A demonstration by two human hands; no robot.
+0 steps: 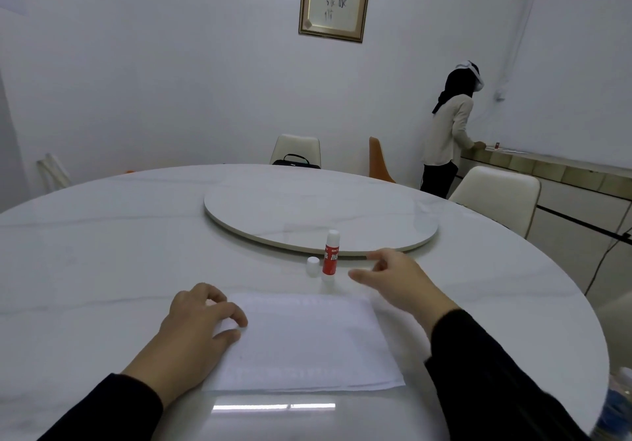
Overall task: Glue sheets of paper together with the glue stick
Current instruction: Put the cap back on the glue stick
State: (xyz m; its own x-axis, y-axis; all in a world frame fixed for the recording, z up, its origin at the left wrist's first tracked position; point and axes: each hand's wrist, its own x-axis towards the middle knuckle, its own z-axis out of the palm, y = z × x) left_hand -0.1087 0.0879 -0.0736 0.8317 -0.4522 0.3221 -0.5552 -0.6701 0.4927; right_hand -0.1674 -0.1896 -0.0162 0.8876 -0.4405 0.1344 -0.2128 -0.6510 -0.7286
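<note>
Paper sheets [301,341] lie at the counter's [102,235] near edge, pinned flat by the left hand [201,317]. Further in, the right hand [393,279], its grip open and empty, reaches toward the upright glue stick [331,252], uncapped beside its cap [312,266].

Bare table [102,269] lies open left of the paper [307,344]; glue stick [330,252] and cap [312,265] stand just beyond it

Both forearms in plain black long sleeves, left sleeve [113,406] and right sleeve [485,372], cuffs ending just short of the wrists; left hand [198,324] and right hand [403,279] bare, no visible rings or watch.
</note>
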